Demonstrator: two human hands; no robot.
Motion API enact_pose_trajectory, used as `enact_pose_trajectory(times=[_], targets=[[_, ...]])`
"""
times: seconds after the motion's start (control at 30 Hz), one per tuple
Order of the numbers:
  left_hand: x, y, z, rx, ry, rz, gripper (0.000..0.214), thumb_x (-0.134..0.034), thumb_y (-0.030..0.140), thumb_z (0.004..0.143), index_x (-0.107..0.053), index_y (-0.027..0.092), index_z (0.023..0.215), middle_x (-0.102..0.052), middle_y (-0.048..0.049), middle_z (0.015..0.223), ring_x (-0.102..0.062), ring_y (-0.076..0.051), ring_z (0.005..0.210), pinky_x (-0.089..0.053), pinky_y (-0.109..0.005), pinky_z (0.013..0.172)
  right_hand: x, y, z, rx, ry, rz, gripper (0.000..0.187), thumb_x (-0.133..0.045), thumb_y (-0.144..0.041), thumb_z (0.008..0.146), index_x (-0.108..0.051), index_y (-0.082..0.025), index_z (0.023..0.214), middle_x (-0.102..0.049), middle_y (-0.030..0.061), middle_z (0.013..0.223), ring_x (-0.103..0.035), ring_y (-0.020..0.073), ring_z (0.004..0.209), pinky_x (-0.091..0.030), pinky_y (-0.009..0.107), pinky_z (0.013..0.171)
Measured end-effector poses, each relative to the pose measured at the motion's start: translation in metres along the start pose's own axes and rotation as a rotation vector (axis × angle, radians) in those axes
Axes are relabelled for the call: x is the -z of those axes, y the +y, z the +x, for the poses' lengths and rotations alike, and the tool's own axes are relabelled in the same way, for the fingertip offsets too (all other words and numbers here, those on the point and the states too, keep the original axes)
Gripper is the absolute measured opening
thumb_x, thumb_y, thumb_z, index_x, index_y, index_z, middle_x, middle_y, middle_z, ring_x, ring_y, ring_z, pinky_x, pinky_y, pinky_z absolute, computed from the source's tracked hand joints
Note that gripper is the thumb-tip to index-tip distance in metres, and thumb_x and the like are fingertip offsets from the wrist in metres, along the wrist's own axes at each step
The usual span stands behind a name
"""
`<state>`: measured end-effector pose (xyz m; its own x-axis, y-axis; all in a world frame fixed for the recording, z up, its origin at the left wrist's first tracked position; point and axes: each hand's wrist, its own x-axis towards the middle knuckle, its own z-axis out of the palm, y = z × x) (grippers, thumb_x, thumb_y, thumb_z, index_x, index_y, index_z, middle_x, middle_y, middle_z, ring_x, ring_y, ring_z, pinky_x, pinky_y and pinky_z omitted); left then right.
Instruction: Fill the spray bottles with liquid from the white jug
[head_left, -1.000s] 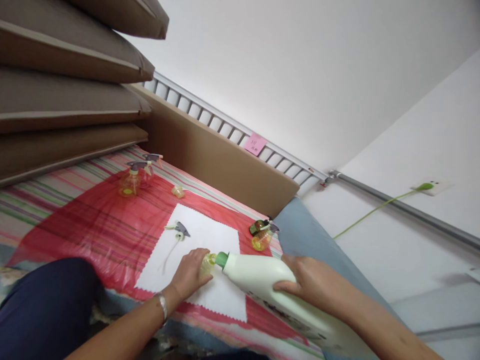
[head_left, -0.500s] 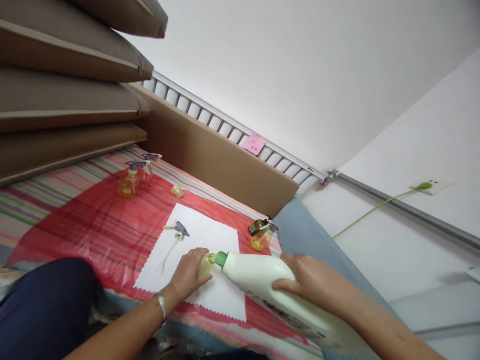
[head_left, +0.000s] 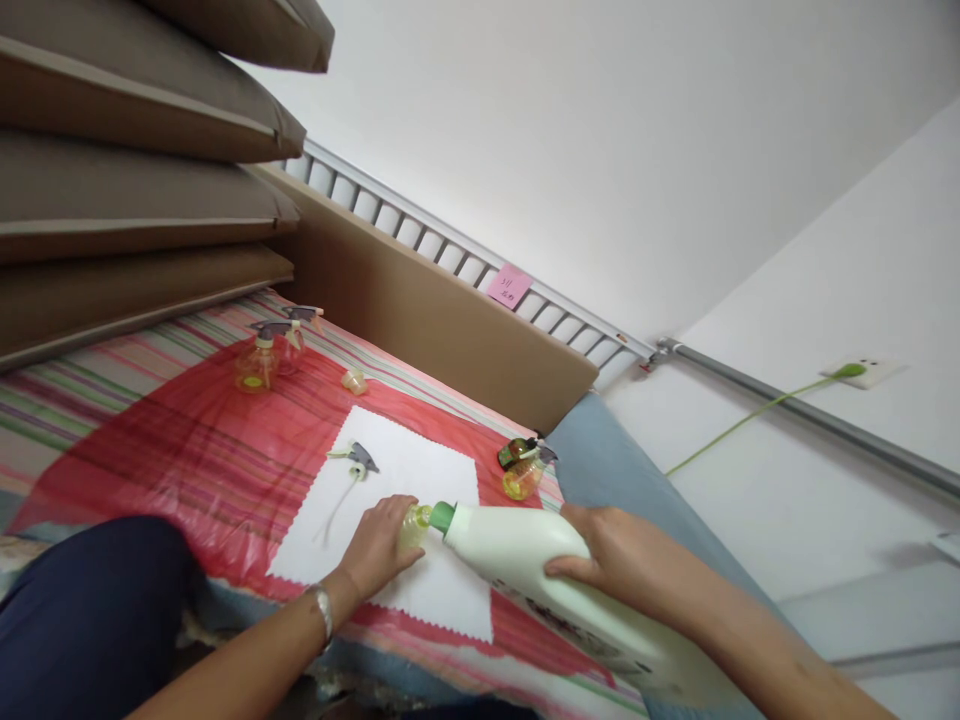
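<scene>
My left hand (head_left: 380, 545) is closed around a small clear yellowish spray bottle (head_left: 412, 530) with its top off, above a white cloth (head_left: 442, 590) with zigzag edges. In my right hand (head_left: 615, 560) is a large pale-green bottle (head_left: 517, 545), tipped on its side. Its green neck (head_left: 442, 517) meets the mouth of the small bottle; whether liquid flows between them I cannot tell. On the cloth lies a grey and pale-green trigger spray head (head_left: 361, 460) with a thin tube, left of my left hand.
Spray bottles (head_left: 257, 368) stand at the back left near a small pale lump (head_left: 354, 381). A dark bottle (head_left: 514, 454) and a yellow spray bottle (head_left: 521, 482) are on the right. Red sheeting (head_left: 195, 430) covers striped fabric. Behind are a brown board (head_left: 435, 310), cushions (head_left: 135, 190) and a radiator (head_left: 431, 243).
</scene>
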<state>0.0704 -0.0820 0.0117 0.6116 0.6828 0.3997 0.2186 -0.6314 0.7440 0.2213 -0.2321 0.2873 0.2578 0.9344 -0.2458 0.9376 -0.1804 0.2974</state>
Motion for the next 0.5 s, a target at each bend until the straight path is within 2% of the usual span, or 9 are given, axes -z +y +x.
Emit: enact_pose_trajectory(times=[0.5], targets=[[0.0,-0.0002,0.0008,-0.003,-0.002,0.0,0.057,-0.071,0.027,0.064,-0.047,0.021,0.115,-0.056,-0.0087,0.117,-0.051,-0.027,0.108,-0.04,-0.042,0.09,0.0033,-0.0013,0.0019,-0.016,-0.021,0.005,0.039,-0.053,-0.06,0.076,-0.059,-0.022,0.083,-0.068,0.0096,0.084,-0.063,0.0268,0.074,-0.039,0.029,0.058]])
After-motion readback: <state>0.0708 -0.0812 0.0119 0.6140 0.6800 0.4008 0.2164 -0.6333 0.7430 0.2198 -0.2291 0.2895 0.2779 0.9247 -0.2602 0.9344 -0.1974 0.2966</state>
